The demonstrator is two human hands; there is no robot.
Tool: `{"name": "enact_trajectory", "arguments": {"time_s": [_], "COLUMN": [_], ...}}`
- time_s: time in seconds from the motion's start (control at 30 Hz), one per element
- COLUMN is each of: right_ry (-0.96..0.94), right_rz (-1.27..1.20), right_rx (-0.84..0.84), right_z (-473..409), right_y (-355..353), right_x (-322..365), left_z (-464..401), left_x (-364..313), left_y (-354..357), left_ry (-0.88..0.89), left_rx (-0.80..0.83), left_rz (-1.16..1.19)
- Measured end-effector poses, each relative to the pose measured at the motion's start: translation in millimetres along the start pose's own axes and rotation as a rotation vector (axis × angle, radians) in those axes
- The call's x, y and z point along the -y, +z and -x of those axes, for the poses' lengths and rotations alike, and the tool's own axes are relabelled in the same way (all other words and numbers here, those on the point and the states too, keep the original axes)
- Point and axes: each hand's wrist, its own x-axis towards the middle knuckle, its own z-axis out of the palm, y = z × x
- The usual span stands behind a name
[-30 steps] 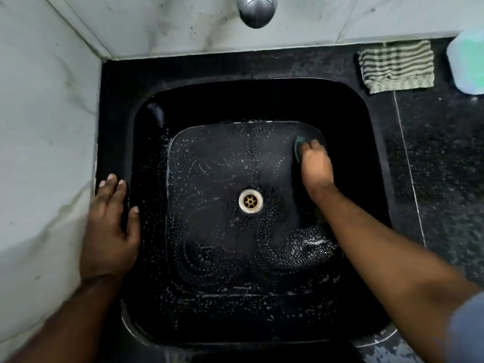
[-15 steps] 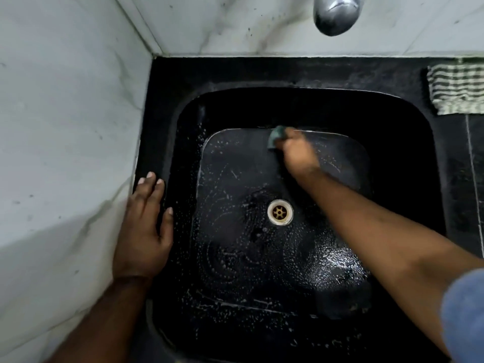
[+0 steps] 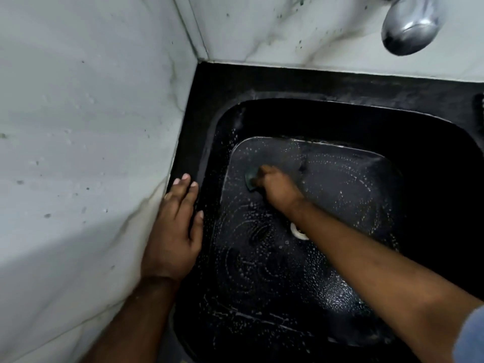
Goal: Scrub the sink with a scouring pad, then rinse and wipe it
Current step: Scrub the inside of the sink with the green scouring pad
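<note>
So on the far left there's a white marble-look wall (image 3: 78, 153) running right along the sink's left edge, pretty tight there. The left hand (image 3: 172, 231) lies flat on the narrow black left rim, fingers straight and spread a bit, holding nothing, its outer side right up against the wall.

Next over is the black square sink (image 3: 353, 113), basin floor covered in soapy swirls and little bubbles. The dark green scouring pad (image 3: 251, 178) sits on the basin floor near its far-left corner, close to the left side wall. The right hand (image 3: 277, 186) has its fingers curled over the pad and presses it down; most of the pad is hidden under the fingers, only the left edge pokes out.

The right forearm crosses the basin diagonally and covers most of the round metal drain (image 3: 297, 231), just a sliver shows. The right half of the basin floor is open and soapy.

Top right, a chrome tap spout (image 3: 408, 27) hangs above the back rim, well apart from both hands.
</note>
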Motion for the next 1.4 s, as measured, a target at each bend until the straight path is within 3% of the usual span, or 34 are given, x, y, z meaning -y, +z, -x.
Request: {"name": "enact_trajectory", "arguments": {"time_s": [0.1,0.13,0.2,0.23,0.3,0.43,0.53,0.6,0.67,0.77,0.93,1.07,1.23,1.33,1.4], "right_ry": [0.285,0.464,0.823,0.900,0.905,0.764,0.608,0.434,0.302,0.326,0.180,0.290,0.210,0.300,0.371], "right_rz": [-0.209,-0.387,-0.975,-1.250,-1.467,-1.313,-0.950,-0.700,-0.555,-0.467,-0.430,-0.414,-0.394,-0.390,-0.429], "right_rx": [-0.130,-0.243,-0.495,-0.610,-0.794,-1.140,-1.289,-1.214,-0.986,-0.695,-0.797,-0.526,-0.824,-0.675,-0.744], "right_z": [20,22,16,9,-6,-41,-60,-64,-69,-72,-69,-67,-52,-50,-44], "right_y": [-4,-10,-29,-37,-57,-89,-92,-78,-55,-38,-58,-52,-75,-71,-75], "right_x": [-13,-13,-12,-10,-5,21,42,43,39,29,39,23,17,11,4], "left_z": [0,-1,0,0,0,-1,-2,-2,-2,-1,-3,-1,-2,0,0], "left_x": [1,1,1,1,0,3,5,3,3,3,4,3,4,3,3], "left_y": [0,0,0,0,0,2,2,2,2,2,2,1,1,1,-1], "left_ry": [-0.007,-0.005,-0.006,-0.010,-0.014,0.003,0.012,0.020,0.019,0.022,0.022,0.016,0.016,0.005,0.000], "left_rx": [0.008,0.009,0.013,0.015,0.020,0.025,0.035,0.036,0.037,0.036,0.039,0.038,0.039,0.042,0.044], "left_rz": [-0.002,-0.003,-0.004,-0.003,-0.001,-0.024,-0.039,-0.045,-0.060,-0.067,-0.074,-0.063,-0.072,-0.052,-0.037]}}
